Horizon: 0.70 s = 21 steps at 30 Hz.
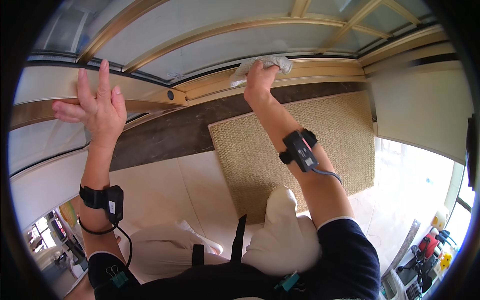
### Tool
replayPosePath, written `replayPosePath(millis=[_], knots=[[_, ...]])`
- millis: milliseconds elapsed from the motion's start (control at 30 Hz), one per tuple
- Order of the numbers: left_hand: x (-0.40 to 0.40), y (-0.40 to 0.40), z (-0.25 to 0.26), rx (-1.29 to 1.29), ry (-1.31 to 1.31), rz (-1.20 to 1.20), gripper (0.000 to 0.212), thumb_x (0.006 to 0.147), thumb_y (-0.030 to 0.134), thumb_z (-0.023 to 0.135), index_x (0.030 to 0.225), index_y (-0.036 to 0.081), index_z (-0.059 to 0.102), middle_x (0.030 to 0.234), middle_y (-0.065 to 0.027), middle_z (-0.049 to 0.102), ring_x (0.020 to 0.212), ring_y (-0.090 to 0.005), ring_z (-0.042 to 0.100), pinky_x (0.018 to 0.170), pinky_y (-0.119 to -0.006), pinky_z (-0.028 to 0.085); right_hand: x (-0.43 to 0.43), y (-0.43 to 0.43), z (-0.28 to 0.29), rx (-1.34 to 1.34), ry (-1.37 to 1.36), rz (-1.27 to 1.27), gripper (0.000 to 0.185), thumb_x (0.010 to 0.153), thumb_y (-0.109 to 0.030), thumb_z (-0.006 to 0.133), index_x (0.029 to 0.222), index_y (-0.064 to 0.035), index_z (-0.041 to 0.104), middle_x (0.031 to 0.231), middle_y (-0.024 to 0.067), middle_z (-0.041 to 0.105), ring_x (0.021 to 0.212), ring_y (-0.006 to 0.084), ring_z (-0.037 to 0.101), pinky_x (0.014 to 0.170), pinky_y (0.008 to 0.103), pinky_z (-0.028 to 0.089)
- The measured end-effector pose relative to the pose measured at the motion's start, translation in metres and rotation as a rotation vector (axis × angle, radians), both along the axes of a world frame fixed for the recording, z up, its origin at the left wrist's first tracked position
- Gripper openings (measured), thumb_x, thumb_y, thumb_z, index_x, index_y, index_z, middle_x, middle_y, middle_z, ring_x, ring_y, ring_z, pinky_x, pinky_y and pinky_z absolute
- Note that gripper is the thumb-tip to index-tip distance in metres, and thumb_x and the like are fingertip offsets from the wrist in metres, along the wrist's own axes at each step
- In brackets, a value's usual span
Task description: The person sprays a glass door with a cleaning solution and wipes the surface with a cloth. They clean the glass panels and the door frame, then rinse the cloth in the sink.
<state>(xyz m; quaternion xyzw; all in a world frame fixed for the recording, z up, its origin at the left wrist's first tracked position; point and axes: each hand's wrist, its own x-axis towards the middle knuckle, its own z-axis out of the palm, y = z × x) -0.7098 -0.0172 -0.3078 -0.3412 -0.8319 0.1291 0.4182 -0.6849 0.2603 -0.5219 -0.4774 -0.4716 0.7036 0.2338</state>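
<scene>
My right hand (262, 77) grips a white textured cloth (245, 71), pressed onto the gold-coloured metal frame (322, 69) along the bottom of a glass door panel. Part of the cloth sticks out on both sides of my fingers. To the left, my left hand (101, 99) is spread with nothing in it, against or just in front of the edge of a sliding door frame (150, 93); whether it touches cannot be made out. A dark round plug (170, 95) sits in that frame's end. Behind both hands stands the glass pane (225, 45) with gold-coloured bars.
A beige woven mat (255, 157) lies on pale floor tiles (157, 195), beside a dark stone threshold (157, 144). At right hangs or stands a cream panel (420, 108). Toys and other items (427, 247) crowd the lower right. Cabled devices (300, 150) are strapped to both forearms.
</scene>
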Motion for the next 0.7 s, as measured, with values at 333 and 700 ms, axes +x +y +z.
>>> replayPosePath(millis=[333,700], knots=[[0.001,-0.004,0.000,-0.018,-0.069,0.005,0.046,0.084,0.029,0.057,0.130,0.030,0.052,0.149,-0.0046,0.012,0.126,-0.0529,-0.029,0.093,-0.070,-0.017,0.003,0.154,-0.093,0.437,0.306,-0.088,0.042,0.092,-0.037,0.040,0.126,-0.0136,0.050,0.127,0.0052,0.052,0.112,0.0213,0.049,0.094,0.0334,0.035],[0.049,0.050,-0.033,-0.093,-0.411,-0.093,0.065,0.077,0.023,0.063,0.136,0.012,0.041,0.144,-0.0157,0.029,0.135,-0.0401,0.019,0.104,-0.061,0.008,0.037,0.127,0.022,0.229,0.209,-0.180,0.035,0.085,-0.002,0.047,0.120,-0.0005,0.040,0.110,0.0099,0.052,0.088,0.0219,0.052,0.076,0.0250,0.042]])
